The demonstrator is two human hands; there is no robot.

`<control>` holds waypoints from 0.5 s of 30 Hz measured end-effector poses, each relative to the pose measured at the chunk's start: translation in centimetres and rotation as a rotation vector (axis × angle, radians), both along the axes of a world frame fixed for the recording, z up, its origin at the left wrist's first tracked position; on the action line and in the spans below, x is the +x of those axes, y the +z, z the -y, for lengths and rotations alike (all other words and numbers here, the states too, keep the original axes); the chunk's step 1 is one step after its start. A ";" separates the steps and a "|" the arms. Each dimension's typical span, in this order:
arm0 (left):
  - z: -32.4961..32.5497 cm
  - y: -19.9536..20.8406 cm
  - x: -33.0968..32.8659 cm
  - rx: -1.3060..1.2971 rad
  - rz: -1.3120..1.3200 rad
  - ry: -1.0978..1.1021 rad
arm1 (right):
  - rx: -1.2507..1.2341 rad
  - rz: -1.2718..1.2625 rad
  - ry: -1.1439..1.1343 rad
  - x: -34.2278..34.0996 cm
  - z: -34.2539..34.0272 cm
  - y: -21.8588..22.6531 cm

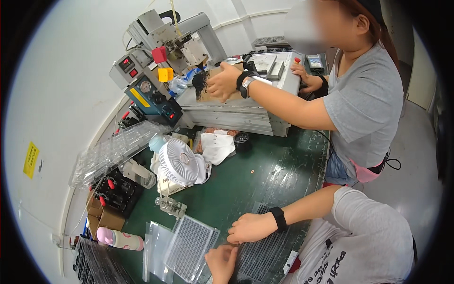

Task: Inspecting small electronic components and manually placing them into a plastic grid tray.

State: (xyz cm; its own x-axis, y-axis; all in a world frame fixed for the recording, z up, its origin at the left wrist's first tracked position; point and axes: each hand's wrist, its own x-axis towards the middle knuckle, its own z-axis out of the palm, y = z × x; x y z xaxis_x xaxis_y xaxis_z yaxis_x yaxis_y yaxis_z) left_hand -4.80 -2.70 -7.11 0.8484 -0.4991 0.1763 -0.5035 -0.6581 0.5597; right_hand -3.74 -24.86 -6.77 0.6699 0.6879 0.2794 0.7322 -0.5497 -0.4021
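My right hand (253, 228), with a black band on its wrist, reaches in from the right over a dark grid tray (265, 255). Its fingers are bent and drawn together. Just below it, my left hand (221, 262) comes up from the lower edge, fingers bent close to the right fingertips. Anything between the fingers is too small or hidden to make out. Left of my hands lies a pale grid tray (191, 247), partly over a clear plastic sheet (158, 251). A small clear bottle (171, 207) touches the pale tray's far end.
A co-worker's hand (226, 83) is over a brown board at a bench machine (158, 42); their other hand (307, 78) is by a red button. A white fan (178, 161), white cloth (216, 146), pink-capped bottle (120, 238) and clear plastic trays (118, 151) line the green table (279, 165).
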 end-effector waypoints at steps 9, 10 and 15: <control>-0.1 0.0 0.7 0.037 0.024 -0.049 | 0.054 -0.066 0.021 0.9 0.4 -0.1; -0.2 0.0 0.8 0.022 0.009 -0.064 | 0.052 -0.079 0.026 0.9 0.4 0.0; -0.4 0.0 0.6 0.017 0.023 -0.041 | 0.025 -0.097 0.043 0.8 0.3 0.2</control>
